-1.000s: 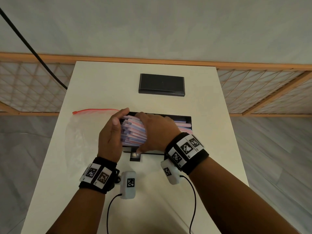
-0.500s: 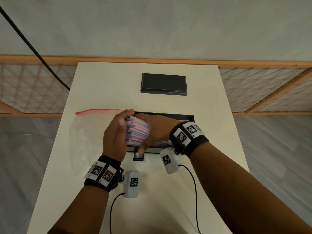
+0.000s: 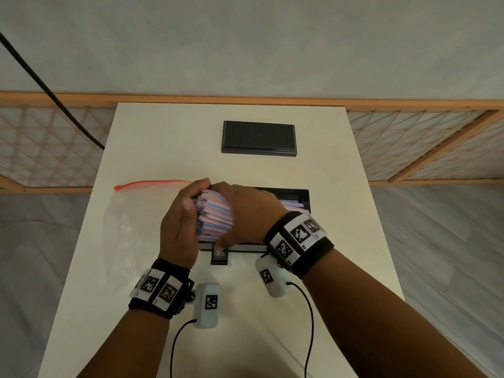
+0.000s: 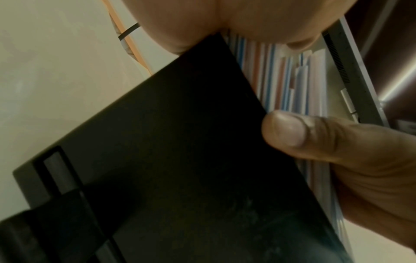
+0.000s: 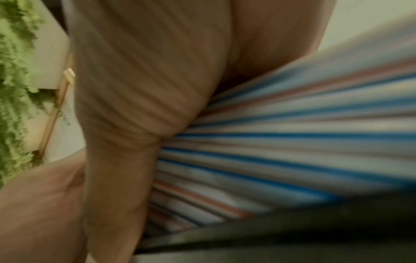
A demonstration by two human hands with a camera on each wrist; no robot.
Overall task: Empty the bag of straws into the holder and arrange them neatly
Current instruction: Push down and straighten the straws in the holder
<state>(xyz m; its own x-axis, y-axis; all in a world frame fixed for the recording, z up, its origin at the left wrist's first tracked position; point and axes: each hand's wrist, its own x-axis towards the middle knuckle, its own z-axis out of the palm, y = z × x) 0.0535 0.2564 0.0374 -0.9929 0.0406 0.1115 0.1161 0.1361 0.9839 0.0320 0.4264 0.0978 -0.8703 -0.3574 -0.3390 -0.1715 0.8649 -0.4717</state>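
- Straws [image 3: 214, 219]: thin, paper-wrapped, striped blue, pink and white; stacked flat in the holder [image 3: 304, 196], a black rectangular open-top box at desk centre.
- Left hand [image 3: 178, 227]: grip cupped against the stack's left ends.
- Right hand [image 3: 245, 211]: grip curled over the stack top.
- Bag [image 3: 128, 222]: clear plastic, red zip strip, lying left of the holder.
- Desk [image 3: 163, 137]: smooth, cream; black flat lid [image 3: 258, 137] farther back; wooden lattice railing behind.
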